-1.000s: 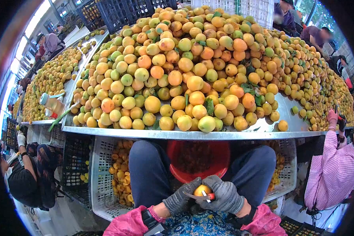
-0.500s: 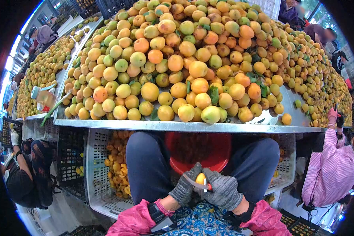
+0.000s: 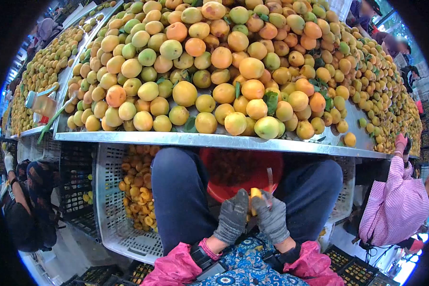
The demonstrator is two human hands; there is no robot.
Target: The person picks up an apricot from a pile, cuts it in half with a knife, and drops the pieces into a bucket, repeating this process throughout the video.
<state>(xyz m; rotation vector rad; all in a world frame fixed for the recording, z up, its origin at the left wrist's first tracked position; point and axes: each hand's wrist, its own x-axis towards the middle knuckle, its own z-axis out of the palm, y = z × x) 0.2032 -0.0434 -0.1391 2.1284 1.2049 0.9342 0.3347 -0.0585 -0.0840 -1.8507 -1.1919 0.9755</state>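
Observation:
My left hand (image 3: 233, 217), in a grey knit glove, is closed, with a bit of orange fruit (image 3: 248, 217) showing at its inner edge. Close beside it, my right hand (image 3: 270, 217), gloved too, is closed round a small knife and a yellow-orange fruit piece (image 3: 256, 193). The knife blade (image 3: 270, 176) points up and away from me; the glove hides most of the handle. Both hands are above my lap, just this side of a red basin (image 3: 238, 183) between my knees.
Many whole orange and green fruits (image 3: 186, 93) are heaped on a metal table (image 3: 214, 141) ahead. A white crate (image 3: 102, 209) at left holds cut fruit (image 3: 140, 200). Black crates (image 3: 74, 190) stand farther left. People work at both sides, one in a pink checked top (image 3: 398, 205).
My hands have drawn slightly apart and turned more upright. The knife blade has swung from across the fruit to pointing upward. The whole view has shifted, with the table edge now higher and tilted.

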